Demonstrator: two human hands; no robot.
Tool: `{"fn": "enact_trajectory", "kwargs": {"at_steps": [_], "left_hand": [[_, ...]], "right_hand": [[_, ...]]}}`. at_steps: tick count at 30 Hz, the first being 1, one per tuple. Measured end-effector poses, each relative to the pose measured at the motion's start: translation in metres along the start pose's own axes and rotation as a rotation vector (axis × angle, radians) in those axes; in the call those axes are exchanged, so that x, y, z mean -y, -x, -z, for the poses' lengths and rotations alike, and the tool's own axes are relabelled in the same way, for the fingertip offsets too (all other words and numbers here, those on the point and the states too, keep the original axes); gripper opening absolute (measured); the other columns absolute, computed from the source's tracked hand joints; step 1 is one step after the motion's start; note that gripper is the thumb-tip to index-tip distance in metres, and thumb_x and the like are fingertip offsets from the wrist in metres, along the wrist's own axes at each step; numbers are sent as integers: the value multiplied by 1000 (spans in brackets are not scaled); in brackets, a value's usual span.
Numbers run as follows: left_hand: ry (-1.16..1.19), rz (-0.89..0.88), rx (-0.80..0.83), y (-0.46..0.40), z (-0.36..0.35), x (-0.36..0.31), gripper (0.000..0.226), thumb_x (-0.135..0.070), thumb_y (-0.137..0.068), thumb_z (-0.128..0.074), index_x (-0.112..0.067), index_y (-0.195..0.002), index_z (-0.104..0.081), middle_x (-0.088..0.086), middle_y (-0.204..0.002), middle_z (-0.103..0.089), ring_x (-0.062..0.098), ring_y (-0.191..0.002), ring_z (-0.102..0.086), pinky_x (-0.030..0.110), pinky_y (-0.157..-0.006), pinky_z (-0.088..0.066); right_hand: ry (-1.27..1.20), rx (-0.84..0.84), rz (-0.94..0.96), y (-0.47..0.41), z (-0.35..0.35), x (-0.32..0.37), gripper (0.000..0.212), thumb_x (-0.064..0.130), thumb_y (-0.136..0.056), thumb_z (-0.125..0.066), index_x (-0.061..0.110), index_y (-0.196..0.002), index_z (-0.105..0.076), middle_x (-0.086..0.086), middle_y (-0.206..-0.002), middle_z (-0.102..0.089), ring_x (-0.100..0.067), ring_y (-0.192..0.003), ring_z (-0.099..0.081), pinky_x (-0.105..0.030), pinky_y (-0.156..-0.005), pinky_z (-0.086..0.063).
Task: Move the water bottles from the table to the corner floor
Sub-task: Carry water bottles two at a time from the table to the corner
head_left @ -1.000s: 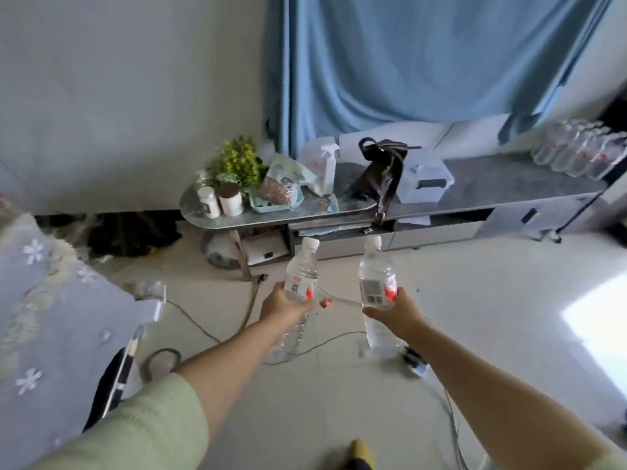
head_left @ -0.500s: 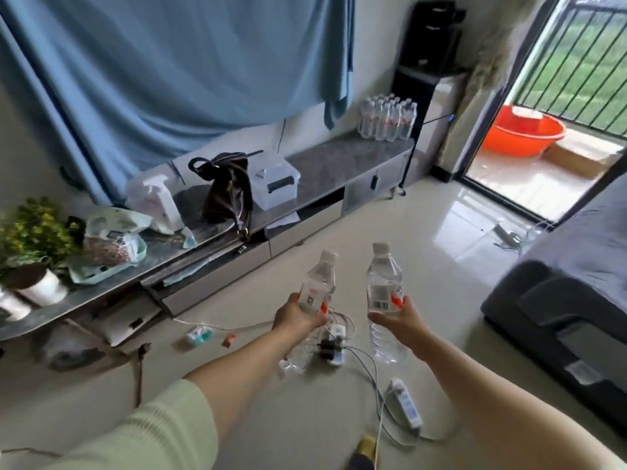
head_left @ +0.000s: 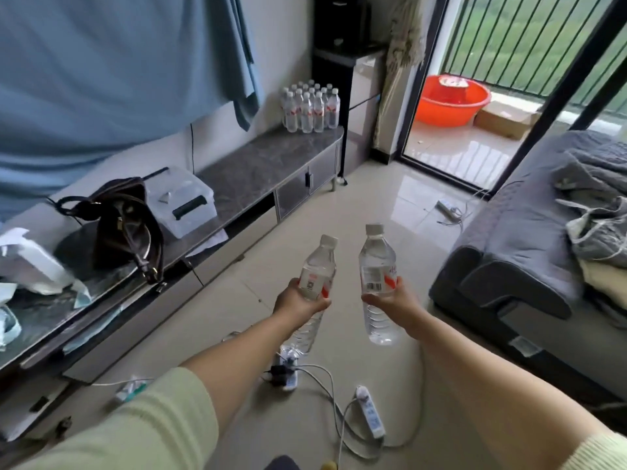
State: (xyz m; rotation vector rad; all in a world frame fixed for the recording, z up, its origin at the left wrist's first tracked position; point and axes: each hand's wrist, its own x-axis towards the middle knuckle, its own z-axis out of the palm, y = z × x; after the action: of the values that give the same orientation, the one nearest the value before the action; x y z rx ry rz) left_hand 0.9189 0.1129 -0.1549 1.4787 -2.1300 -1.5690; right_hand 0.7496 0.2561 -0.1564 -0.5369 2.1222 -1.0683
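While we stand over the tiled floor (head_left: 356, 212), our left hand (head_left: 295, 301) has its grip closed round the middle of one bottle (head_left: 314, 283), tilted slightly right, and our right hand (head_left: 395, 301) is wrapped round the label of a second bottle (head_left: 376, 266), held upright. Both bottles are in the air, near each other but apart. A cluster of bottles (head_left: 310, 108) stands at the far end of the long grey surface (head_left: 271, 161), beside what looks like a dark cabinet (head_left: 342, 45). Power strips (head_left: 371, 415) lie on the floor below our arms.
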Motion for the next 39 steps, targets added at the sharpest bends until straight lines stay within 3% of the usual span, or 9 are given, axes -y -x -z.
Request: {"fn": "enact_trajectory", "kwargs": {"at_steps": [8,16,25,32,35,39], "left_hand": [[-4,-7,46,-68,-26,-40,52,-29,-71,-83,-17,-113,-56,-1,-100,-64,18,-92,-58,24,-77,-42],[-22,-27,87,-209,-37,-111,55,-31,-68,-85,-17,-113,-57,2,-106,-67,21,-101,-63,28,-85,-49],[0,-22,73,-362,-30,-217,52,-29,-72,-83,-17,-114,-55,-2,-103,-63,18,-97,-57,26,-81,-41],[5,-32,95,-457,-60,-278,62,-42,-55,-85,-23,-109,-62,-3,-100,-70,18,-96,-65,32,-89,-52],[-7,-74,120,-509,-77,-306,71,-54,-40,-82,-26,-103,-64,-7,-94,-73,15,-92,-68,38,-91,-55],[59,-51,45,-575,-98,-355,74,-53,-38,-79,-26,-105,-62,-8,-94,-72,14,-93,-67,36,-92,-54]], "right_hand": [[-30,12,-76,-62,28,-10,69,35,-69,-85,23,-127,-49,-1,-112,-65,-22,-102,-63,-42,-98,-48],[-34,-20,-91,-200,67,27,61,34,-71,-83,25,-119,-48,1,-111,-64,-22,-103,-62,-42,-98,-48],[-70,-101,-95,-343,107,94,52,32,-72,-83,24,-112,-52,2,-102,-66,-20,-96,-63,-38,-91,-50],[-19,-168,-96,-435,169,123,57,35,-70,-83,18,-114,-51,0,-100,-64,-19,-92,-62,-31,-78,-47],[2,-151,-79,-490,203,134,62,37,-67,-85,16,-115,-52,-2,-102,-66,-19,-92,-63,-34,-81,-51],[53,-94,-40,-575,255,164,61,31,-72,-83,14,-118,-46,-4,-106,-62,-21,-96,-60,-33,-84,-47]]}}
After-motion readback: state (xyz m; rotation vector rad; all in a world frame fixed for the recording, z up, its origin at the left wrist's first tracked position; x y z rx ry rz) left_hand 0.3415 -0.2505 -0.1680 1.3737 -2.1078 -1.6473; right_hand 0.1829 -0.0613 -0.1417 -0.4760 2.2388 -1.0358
